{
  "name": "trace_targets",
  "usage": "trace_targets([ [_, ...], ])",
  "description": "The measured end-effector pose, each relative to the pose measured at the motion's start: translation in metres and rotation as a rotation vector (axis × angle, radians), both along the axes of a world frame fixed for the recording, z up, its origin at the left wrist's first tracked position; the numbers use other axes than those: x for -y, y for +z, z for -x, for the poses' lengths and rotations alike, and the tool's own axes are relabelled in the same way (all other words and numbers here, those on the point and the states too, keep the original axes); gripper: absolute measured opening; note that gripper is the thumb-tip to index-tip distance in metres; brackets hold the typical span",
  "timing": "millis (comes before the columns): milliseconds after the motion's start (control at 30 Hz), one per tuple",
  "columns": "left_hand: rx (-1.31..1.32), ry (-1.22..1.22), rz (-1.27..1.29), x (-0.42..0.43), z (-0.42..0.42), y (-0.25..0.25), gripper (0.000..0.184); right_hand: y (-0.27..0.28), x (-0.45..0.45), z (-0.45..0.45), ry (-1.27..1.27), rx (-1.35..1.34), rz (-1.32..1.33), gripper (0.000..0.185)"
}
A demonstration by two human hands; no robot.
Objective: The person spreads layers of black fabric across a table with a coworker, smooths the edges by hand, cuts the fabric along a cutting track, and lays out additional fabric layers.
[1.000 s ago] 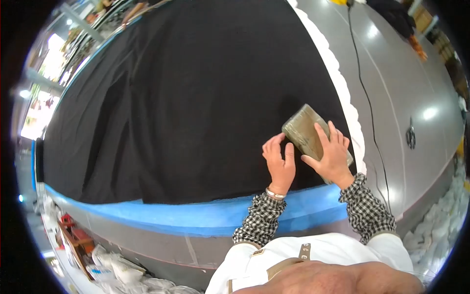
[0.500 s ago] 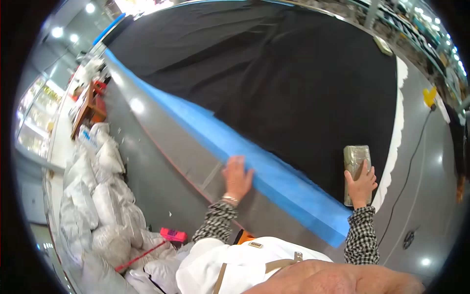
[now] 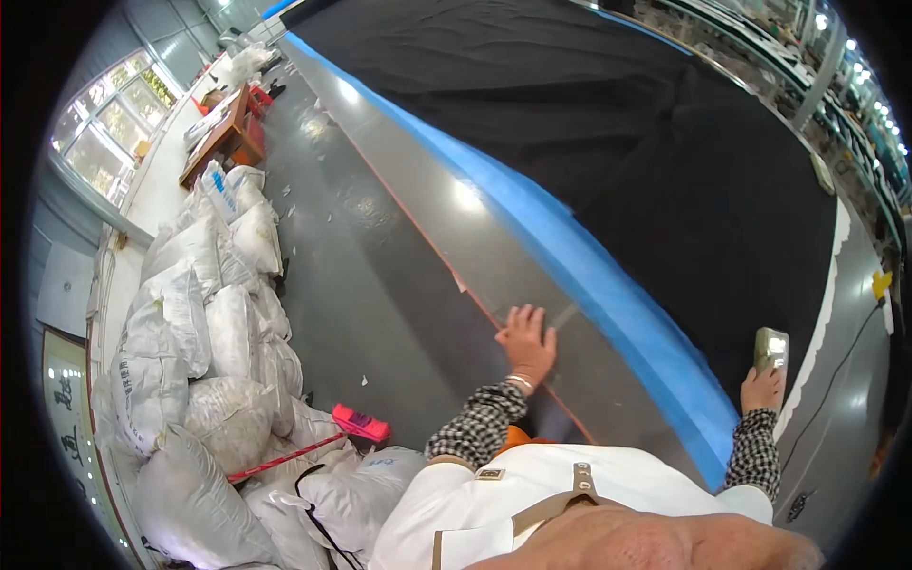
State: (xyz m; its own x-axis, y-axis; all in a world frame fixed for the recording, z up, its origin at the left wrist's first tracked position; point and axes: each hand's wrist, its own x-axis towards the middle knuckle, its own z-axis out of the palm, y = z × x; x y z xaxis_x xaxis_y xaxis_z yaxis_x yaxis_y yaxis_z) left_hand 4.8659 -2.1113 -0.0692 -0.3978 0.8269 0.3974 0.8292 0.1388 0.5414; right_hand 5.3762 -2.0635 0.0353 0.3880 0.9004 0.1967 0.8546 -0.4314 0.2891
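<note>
Resting over the near end of a wrapped block at the lower right of the frame, the right hand hides part of it, so I cannot tell whether its fingers grip or merely press. The block lies on black cloth. At lower centre, the left hand spreads its fingers wide near the edge of the grey table.

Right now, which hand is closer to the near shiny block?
Right. The right hand is on the near end of the shiny block; the left hand is away to its left, across the blue sheet.
</note>
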Motion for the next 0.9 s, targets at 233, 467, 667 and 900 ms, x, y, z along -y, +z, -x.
trace_targets([
  [233, 0.009, -0.511, 0.087, 0.017, 0.038, 0.018, 0.06, -0.038, -0.02, 0.277, 0.918, -0.484, -0.217, 0.059],
  [467, 0.245, -0.967, 0.003, 0.02, 0.112, -0.008, 0.041, -0.051, -0.058, 0.426, 1.143, -0.655, 0.096, 0.05],
  [667, 0.251, -0.599, -0.114, -0.011, 0.234, -0.002, 0.016, -0.082, -0.101, 0.518, 1.115, -0.644, 0.054, 0.048],
  [900, 0.779, -0.196, 0.527, -0.02, 0.431, -0.105, 0.032, -0.096, -0.185, 0.681, 1.158, -0.75, 0.007, 0.047],
])
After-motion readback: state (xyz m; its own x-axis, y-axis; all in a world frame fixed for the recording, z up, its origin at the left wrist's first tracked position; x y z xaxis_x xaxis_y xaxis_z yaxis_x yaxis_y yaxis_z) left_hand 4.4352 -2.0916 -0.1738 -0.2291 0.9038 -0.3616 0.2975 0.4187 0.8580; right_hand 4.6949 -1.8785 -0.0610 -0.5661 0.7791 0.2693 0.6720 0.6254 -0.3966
